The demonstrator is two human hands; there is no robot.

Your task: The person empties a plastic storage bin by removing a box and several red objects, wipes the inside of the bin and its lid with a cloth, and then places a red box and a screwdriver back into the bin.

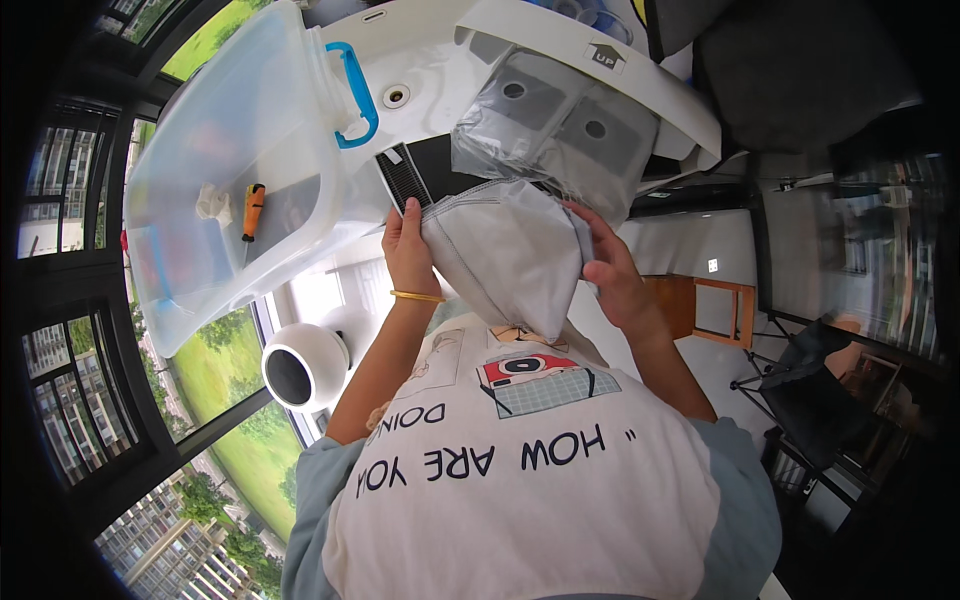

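A white nonwoven fabric bag point(510, 247) with stitched seams, like a vacuum dust bag, is spread between my hands in front of my chest. My left hand point(411, 251) grips its left side. That thumb overlaps the lower end of a small pleated filter point(405, 174) with a white frame; whether the hand also holds the filter is unclear. My right hand point(619, 277) holds the bag's right edge at a grey stiff piece point(580, 238), its fingertips partly hidden behind. Just beyond lies a clear plastic package point(559, 124) of grey plates with round holes.
A translucent plastic bin point(247, 127) with a blue handle point(360, 97) stands at left. Inside it show an orange-handled tool point(253, 210) and a crumpled pale item point(214, 205). A white panel point(600, 64) with an arrow label borders the package. A white rounded device point(306, 367) stands by the window.
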